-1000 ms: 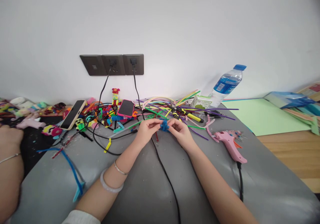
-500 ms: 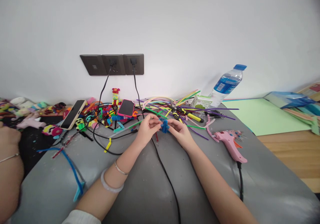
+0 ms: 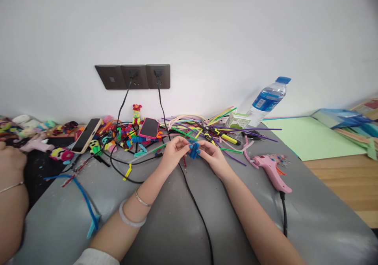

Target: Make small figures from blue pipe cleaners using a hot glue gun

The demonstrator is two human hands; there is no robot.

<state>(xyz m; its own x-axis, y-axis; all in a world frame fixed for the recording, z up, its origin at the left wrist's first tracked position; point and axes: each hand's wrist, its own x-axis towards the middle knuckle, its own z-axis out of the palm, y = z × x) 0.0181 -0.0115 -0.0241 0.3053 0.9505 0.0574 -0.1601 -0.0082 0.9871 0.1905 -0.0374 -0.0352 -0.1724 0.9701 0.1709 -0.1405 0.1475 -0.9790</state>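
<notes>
Both my hands meet over the grey table (image 3: 165, 225), pinching a small blue pipe-cleaner figure (image 3: 194, 150) between them. My left hand (image 3: 175, 152) grips its left side with curled fingers. My right hand (image 3: 212, 154) holds its right side between thumb and fingertips. The figure hangs just above the table, over a black cable (image 3: 195, 206). Behind my hands lies a heap of coloured pipe cleaners (image 3: 191, 125).
A pink glue gun (image 3: 271, 169) lies to the right. Yellow-handled pliers (image 3: 224, 136), two phones (image 3: 85, 135) (image 3: 149, 127), a water bottle (image 3: 267, 99) and a small carton (image 3: 238, 121) sit further back. Another person's arm (image 3: 12, 194) rests at the left. Green paper (image 3: 313, 137) lies on the right.
The blue figure has been turned and tilted a little between my fingers. My hands stay in the same spot. The other person's hand at the left shifted slightly.
</notes>
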